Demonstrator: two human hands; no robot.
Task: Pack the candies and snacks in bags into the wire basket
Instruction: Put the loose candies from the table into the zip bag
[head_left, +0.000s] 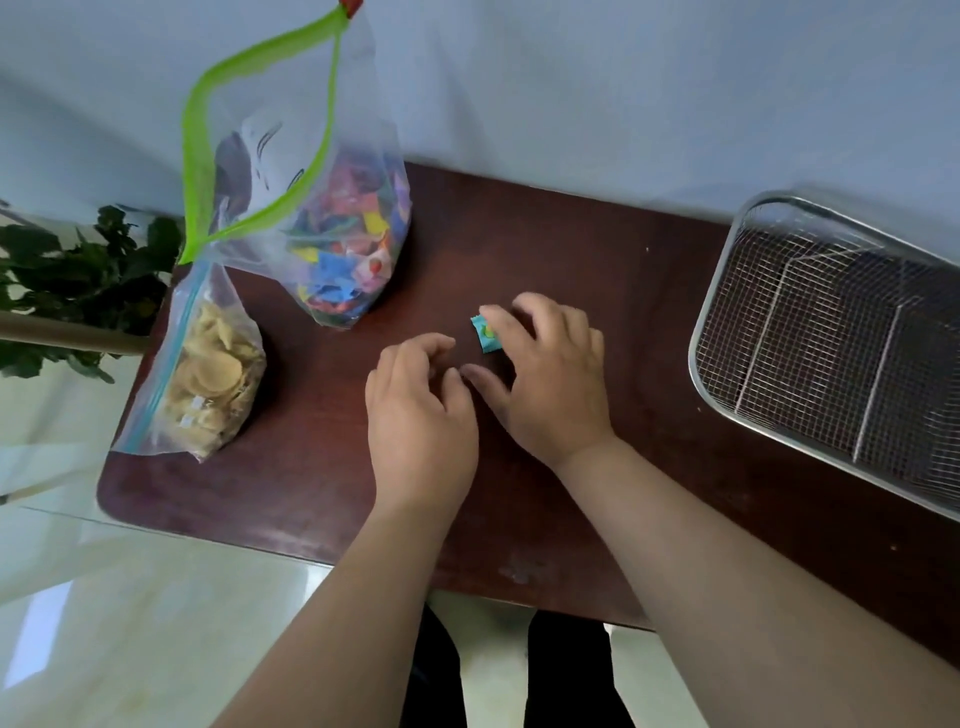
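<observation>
A clear zip bag with a green seal (332, 208) stands open at the back left of the dark wooden table (519, 249), full of colourful wrapped candies. Left of it lies a blue-sealed bag of pale round crackers (208, 374). A single teal candy (484, 336) lies on the table. My right hand (545, 374) hovers over it, index finger touching its right edge, fingers spread. My left hand (415, 405) is just left of it, fingers loosely curled and holding nothing. The wire basket (717, 322) sits at the table's right end with nothing in it.
A leafy green plant (78, 280) stands off the table's left edge behind the cracker bag. A pale wall runs along the back. Light floor tiles show below the near table edge.
</observation>
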